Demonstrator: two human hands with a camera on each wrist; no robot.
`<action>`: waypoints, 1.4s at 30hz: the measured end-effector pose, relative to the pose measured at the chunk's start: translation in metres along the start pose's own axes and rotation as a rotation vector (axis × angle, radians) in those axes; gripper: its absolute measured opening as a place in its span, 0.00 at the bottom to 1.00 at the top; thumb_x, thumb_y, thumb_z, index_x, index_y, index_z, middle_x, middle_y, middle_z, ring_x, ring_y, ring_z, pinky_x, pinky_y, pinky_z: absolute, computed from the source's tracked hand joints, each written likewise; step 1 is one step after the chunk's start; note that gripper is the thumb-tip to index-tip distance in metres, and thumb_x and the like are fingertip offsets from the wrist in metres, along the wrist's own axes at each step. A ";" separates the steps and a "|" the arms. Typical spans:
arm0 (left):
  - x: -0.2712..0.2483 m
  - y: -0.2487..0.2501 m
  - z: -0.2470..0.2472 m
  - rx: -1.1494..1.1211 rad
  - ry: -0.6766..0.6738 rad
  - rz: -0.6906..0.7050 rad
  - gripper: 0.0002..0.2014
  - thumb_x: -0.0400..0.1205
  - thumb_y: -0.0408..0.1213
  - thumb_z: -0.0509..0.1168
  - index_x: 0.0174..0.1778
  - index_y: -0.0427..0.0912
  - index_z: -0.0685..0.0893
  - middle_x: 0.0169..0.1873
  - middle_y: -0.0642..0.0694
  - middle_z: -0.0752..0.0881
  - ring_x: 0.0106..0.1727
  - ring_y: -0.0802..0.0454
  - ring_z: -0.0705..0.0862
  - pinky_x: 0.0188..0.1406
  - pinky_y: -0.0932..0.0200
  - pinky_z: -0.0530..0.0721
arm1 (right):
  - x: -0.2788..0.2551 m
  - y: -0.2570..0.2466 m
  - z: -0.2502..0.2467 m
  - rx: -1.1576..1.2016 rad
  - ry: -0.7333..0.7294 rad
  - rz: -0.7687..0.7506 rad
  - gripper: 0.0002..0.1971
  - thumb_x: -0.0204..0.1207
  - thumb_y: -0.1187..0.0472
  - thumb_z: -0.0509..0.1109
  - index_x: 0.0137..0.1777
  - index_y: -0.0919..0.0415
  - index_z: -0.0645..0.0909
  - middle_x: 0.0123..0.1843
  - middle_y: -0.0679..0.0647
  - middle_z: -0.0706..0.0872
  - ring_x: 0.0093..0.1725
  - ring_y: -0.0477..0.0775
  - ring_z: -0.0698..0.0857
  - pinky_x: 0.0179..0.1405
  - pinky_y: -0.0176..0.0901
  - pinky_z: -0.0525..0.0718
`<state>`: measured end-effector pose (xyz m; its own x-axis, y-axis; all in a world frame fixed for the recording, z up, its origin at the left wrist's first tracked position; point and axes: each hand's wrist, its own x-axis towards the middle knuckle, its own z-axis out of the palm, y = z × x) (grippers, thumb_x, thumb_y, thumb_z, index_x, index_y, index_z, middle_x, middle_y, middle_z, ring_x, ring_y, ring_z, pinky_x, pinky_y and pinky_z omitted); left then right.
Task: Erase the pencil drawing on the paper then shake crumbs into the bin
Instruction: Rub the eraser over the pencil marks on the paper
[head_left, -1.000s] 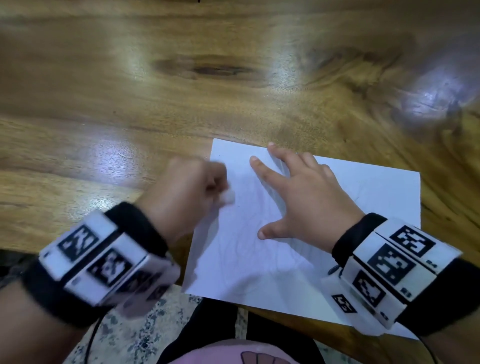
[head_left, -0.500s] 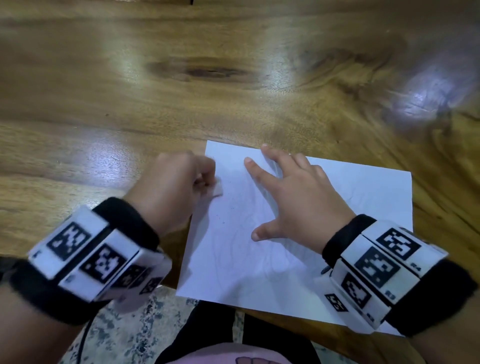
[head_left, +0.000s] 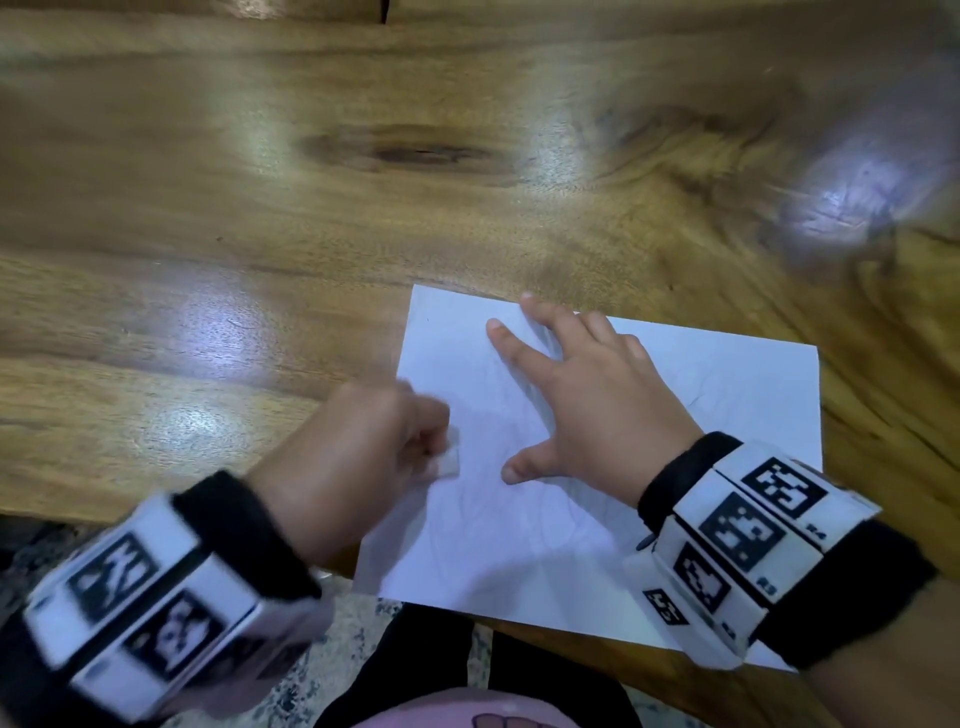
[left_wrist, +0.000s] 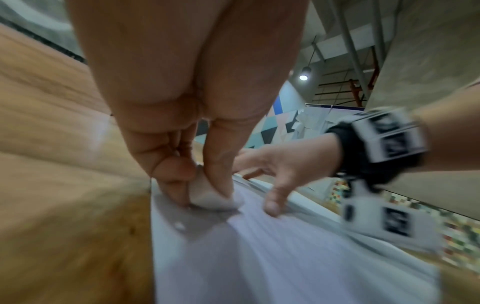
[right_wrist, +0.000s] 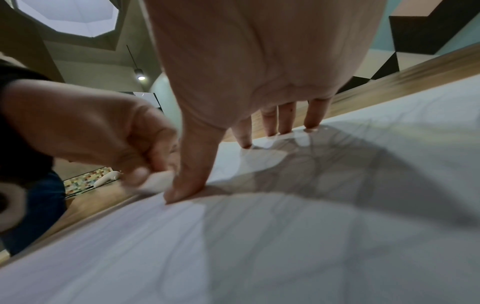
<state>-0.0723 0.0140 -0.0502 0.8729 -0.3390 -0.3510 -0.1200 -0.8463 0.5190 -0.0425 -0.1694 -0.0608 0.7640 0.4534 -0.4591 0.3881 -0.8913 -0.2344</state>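
Head view shows the paper (head_left: 597, 519) at the near edge of the wooden table (head_left: 311, 234). Left hand (head_left: 353, 447) pinches the white eraser (head_left: 449, 462) near the paper's left edge. Right hand (head_left: 587, 405), fingers wide, presses the sheet beside it.

Motion blur smears the left hand (head_left: 358, 447) and the small white rubber eraser (head_left: 450, 461) in its grip, so the eraser's outline is unclear. The faint grey pencil drawing (head_left: 530, 467) on the white sheet of paper (head_left: 701, 384) is too pale to read, and the right hand (head_left: 592, 410) covers part of it.
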 end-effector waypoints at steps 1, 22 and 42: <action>-0.005 -0.001 0.002 -0.007 -0.041 -0.002 0.10 0.69 0.40 0.71 0.26 0.44 0.78 0.26 0.50 0.78 0.32 0.47 0.77 0.29 0.72 0.65 | 0.000 0.000 0.000 -0.001 0.000 -0.003 0.57 0.59 0.33 0.74 0.82 0.41 0.41 0.83 0.47 0.40 0.77 0.53 0.47 0.75 0.49 0.55; 0.015 -0.001 0.004 0.072 -0.003 0.098 0.11 0.70 0.30 0.68 0.28 0.49 0.74 0.28 0.53 0.73 0.32 0.50 0.73 0.28 0.68 0.64 | 0.000 0.002 0.002 0.007 0.030 -0.022 0.57 0.60 0.33 0.74 0.82 0.42 0.42 0.84 0.47 0.40 0.77 0.53 0.48 0.74 0.48 0.55; 0.026 0.000 -0.008 0.060 0.148 -0.060 0.04 0.71 0.28 0.68 0.33 0.42 0.82 0.31 0.46 0.78 0.34 0.49 0.72 0.29 0.72 0.64 | -0.001 0.002 0.001 0.013 0.021 -0.027 0.57 0.60 0.33 0.74 0.82 0.42 0.41 0.84 0.47 0.39 0.78 0.53 0.47 0.75 0.47 0.53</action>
<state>-0.0463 0.0083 -0.0532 0.9388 -0.2268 -0.2593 -0.0896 -0.8875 0.4519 -0.0434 -0.1712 -0.0619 0.7642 0.4770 -0.4341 0.4020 -0.8786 -0.2578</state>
